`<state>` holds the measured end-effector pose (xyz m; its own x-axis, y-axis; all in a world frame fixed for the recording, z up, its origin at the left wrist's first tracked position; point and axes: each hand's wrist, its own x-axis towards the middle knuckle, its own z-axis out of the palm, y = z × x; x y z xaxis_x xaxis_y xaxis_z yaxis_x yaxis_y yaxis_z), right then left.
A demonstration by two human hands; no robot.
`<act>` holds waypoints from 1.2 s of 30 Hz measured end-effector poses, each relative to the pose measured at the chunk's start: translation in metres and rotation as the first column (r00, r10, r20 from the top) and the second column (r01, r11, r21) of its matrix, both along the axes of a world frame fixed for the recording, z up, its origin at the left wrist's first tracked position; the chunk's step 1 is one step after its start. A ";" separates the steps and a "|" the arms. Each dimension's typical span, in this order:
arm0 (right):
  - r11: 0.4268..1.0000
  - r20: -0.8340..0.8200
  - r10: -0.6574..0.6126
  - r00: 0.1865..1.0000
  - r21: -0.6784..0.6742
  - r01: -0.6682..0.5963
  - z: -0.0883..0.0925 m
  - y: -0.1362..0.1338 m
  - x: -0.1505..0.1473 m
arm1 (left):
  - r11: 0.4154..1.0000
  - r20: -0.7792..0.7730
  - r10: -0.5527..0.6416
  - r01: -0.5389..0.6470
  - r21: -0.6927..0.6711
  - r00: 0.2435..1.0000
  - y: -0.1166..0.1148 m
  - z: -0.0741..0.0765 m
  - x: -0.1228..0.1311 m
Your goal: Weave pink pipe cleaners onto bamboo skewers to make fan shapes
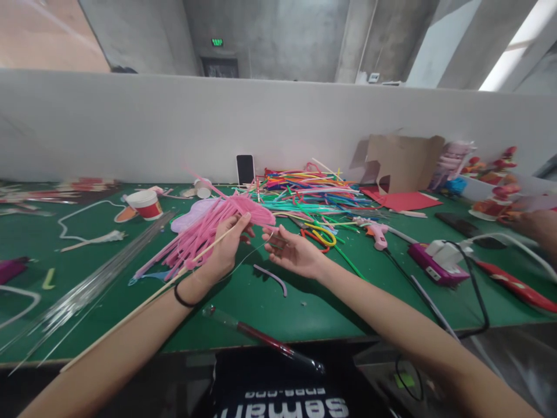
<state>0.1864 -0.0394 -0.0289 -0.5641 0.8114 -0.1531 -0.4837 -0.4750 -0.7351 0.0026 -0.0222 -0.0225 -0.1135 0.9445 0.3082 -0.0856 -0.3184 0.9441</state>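
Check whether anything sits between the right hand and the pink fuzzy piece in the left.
Nothing visible blocks it; the right hand is close beside the pink fuzzy piece at the left hand. A thin strand sags below.

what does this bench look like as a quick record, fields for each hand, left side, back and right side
left hand: holds wooden stick, pink fuzzy piece
right hand: fingertips by the pink piece's end; grip unclear
left side: pink strips, paper cup, silvery rods
back: coloured strips, upright phone
right side: glue gun, purple power strip
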 end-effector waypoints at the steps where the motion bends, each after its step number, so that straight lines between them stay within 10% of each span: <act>1: 1.000 -0.014 0.004 1.000 0.003 -0.004 0.000 0.000 0.000 | 1.000 0.003 -0.004 0.004 -0.003 1.000 0.000 0.000 0.000; 36: 0.932 0.128 -0.292 0.948 0.260 0.253 -0.007 0.000 -0.005 | 0.975 -0.280 0.144 -0.088 0.203 0.949 0.004 -0.004 -0.007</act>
